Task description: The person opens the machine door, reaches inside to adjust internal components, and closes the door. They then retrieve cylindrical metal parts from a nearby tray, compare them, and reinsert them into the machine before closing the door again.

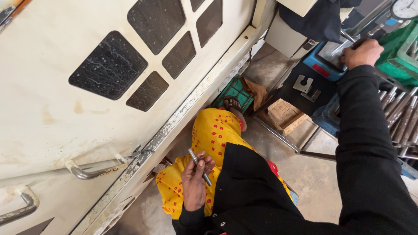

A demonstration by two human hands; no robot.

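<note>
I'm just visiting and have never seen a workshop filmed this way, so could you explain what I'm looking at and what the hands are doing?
The one picture comes from a camera worn on a person's head, looking down at their own lap and hands. There is no robot. The left hand rests over a yellow patterned garment and holds a slim metal rod in its grip. The right hand, in a black sleeve, stretches out to a blue measuring stand with a round dial gauge; what its fingers hold is hidden. Beside that arm lie many similar metal rods. The large cream machine door with dark windows fills the left side.
</note>
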